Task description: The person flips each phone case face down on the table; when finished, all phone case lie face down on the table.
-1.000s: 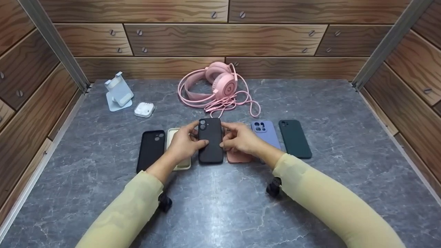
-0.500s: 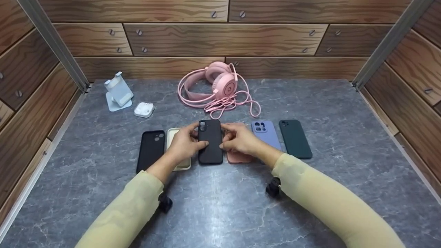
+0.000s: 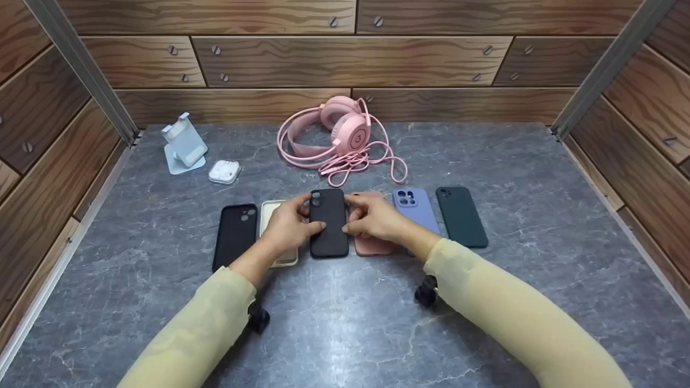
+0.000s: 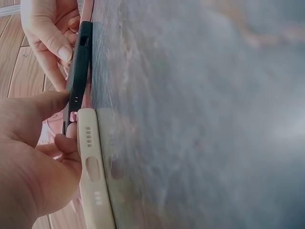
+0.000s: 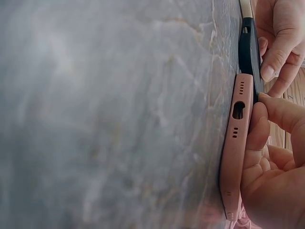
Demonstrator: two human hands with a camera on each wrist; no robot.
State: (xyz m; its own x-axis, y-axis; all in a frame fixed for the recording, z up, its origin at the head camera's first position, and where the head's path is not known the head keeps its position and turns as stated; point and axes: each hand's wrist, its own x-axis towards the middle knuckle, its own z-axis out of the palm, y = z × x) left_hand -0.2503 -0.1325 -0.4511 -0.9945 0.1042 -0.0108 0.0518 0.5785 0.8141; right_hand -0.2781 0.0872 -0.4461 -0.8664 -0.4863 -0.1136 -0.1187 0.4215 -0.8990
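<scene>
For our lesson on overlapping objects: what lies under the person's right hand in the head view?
A pink phone case lies beneath the right hand. Its bottom end and part of its top show; the hand hides its middle.

The held black phone case (image 3: 330,237) has dipped slightly at its camera end, toward the table (image 3: 345,323).

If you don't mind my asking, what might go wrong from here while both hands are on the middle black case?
The left hand covers part of the cream case, so a small shift might nudge it askew. The right hand likewise covers part of the pink case and could drag it. Both hold the middle black case from opposite sides, so uneven pressure might twist it.
</scene>
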